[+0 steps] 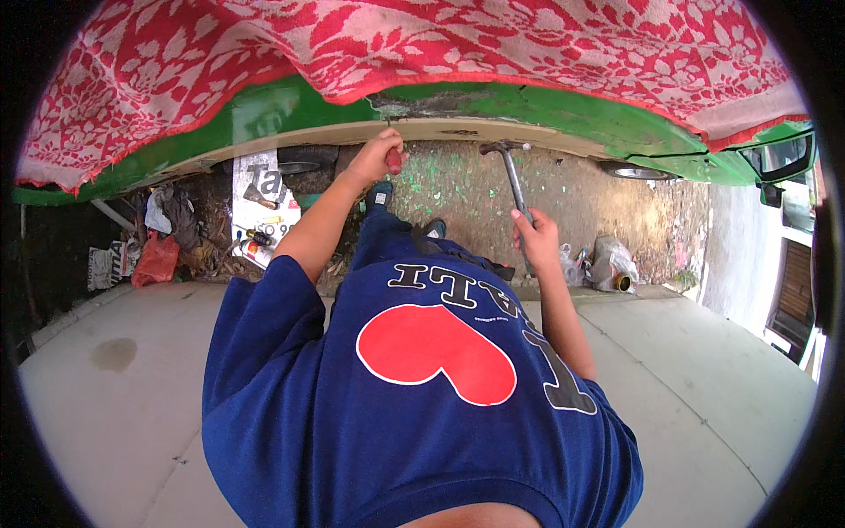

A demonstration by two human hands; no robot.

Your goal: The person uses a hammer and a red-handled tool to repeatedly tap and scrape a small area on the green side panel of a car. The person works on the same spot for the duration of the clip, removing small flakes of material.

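Note:
My left hand [371, 157] is closed round a tool with a red handle [393, 160], held up close to the lower edge of a green car body [308, 107]. The tool's working end is hard to make out, so its kind is unclear. Along that edge the paint is chipped and dark near my left hand. A claw hammer [513, 180] is in my right hand [537, 239], gripped by the shaft, its metal head raised toward the car and apart from it. A beige strip [422, 132] runs along the bottom of the car body.
A red and pink floral cloth [528, 44] drapes over the car. Green paint flakes litter the ground [458, 189]. At left lie a printed board [255, 207] with small items on it and a red bag [157, 260]. Plastic bags [609, 264] sit at right; a wheel [635, 171] shows beyond.

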